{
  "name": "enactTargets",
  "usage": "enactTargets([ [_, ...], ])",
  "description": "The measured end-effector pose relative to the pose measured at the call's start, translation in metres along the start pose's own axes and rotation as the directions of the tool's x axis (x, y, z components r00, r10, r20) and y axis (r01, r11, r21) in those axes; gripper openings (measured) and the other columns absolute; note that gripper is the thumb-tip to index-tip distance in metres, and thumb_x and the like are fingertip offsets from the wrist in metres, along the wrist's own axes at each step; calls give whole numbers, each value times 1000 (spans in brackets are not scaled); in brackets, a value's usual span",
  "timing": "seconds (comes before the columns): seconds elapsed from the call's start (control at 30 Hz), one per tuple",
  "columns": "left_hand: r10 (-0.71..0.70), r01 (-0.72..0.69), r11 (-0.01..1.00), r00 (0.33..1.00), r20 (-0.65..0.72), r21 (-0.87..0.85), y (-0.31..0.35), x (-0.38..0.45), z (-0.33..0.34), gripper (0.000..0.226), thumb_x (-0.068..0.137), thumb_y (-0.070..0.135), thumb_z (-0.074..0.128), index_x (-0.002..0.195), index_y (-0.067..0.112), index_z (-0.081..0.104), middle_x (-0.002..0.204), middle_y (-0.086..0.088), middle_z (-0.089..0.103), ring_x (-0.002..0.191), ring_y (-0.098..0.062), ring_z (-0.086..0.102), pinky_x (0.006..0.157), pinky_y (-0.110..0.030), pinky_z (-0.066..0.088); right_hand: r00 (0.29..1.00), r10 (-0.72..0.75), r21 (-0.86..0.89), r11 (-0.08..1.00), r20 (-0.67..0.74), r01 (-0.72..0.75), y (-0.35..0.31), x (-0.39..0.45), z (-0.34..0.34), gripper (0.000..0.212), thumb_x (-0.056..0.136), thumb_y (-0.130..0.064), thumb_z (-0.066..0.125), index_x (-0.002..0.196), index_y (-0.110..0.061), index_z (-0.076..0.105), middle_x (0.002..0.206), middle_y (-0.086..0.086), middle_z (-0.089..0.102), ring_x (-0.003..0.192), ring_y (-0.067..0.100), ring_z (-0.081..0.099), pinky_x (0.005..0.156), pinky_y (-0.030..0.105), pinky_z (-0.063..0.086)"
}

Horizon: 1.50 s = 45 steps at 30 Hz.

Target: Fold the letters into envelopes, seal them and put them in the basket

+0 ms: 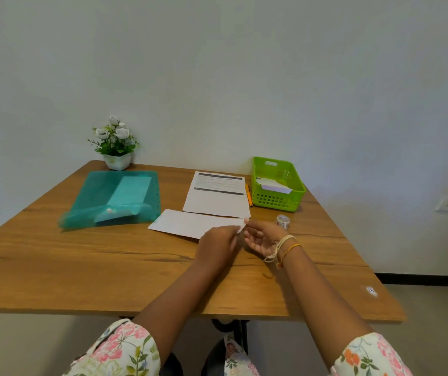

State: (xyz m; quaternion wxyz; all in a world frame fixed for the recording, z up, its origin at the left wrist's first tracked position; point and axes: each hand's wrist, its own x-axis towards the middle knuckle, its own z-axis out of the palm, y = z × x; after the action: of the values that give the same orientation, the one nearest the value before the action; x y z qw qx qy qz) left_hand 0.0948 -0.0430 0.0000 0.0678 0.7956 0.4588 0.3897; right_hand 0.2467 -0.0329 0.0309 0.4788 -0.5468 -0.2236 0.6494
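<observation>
Table (81, 267): wood-grain top, set against a plain wall; its near edge hides the person's lap.

Envelope (187, 222): white, lying flat near the middle of the table, long side running left to right. Its right end is covered by the two hands.

Left hand (216, 246): back toward the onlooker, fingers bent down onto the envelope's right corner. It seems to pinch the paper there, though the fingertips themselves are hidden.

Right hand (262, 238): palm turned inward, fingers loosely curled, thumb and forefinger touching the same corner of the envelope from the right. Thread bands and an orange bangle at the wrist.

Letter (217, 196): printed sheet with two dark bars, flat just behind the envelope, its near edge touching or overlapping it. Print too small to read.

Pen (248, 195): orange, between the letter and the basket, partly tucked under the sheet's edge.

Basket (279, 199): green, slotted, at the far right of the table. White envelopes lie inside; the count cannot be told.

Tape roll (283, 221): small, patterned, near the right hand.

Folder (114, 199): teal, translucent, at left; a pale sheet shows dimly through it. Near flap blurred.

Plant (115, 143): white flowers in a white pot, far left corner.
</observation>
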Motion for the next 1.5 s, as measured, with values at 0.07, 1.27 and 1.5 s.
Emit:
enactTargets([
  [0.07, -187, 154, 959, 974, -124, -238, 7, 8, -8, 22, 94, 19, 57, 110, 14, 72, 97, -1, 74, 85, -12, 66, 74, -26, 53, 998, -47, 59, 997, 41, 45, 3, 1, 1, 20, 86, -27, 67, 91, -9, 62, 80, 6, 68, 74, 15, 64, 71, 29, 56],
  [1.27, -735, 715, 665, 678, 21, 217, -68, 4, -49, 29, 87, 40, 65, 98, 15, 61, 94, -2, 62, 83, -18, 57, 63, -29, 46, 722, -616, -867, 496, -315, 45, 19, 11, -25, 23, 84, -27, 65, 92, -6, 72, 98, 14, 71, 90, 32, 63, 75, 32, 51],
  [1.5, -552, 572, 728, 816, -171, 377, -57, -13, -34, 42, 89, 42, 61, 118, 16, 46, 113, -9, 47, 89, -16, 52, 65, -25, 44, 589, -735, -847, 510, -336, 153, 13, 17, -36, 29, 89, -19, 59, 117, -13, 54, 119, 16, 55, 105, 36, 56, 86, 39, 47],
])
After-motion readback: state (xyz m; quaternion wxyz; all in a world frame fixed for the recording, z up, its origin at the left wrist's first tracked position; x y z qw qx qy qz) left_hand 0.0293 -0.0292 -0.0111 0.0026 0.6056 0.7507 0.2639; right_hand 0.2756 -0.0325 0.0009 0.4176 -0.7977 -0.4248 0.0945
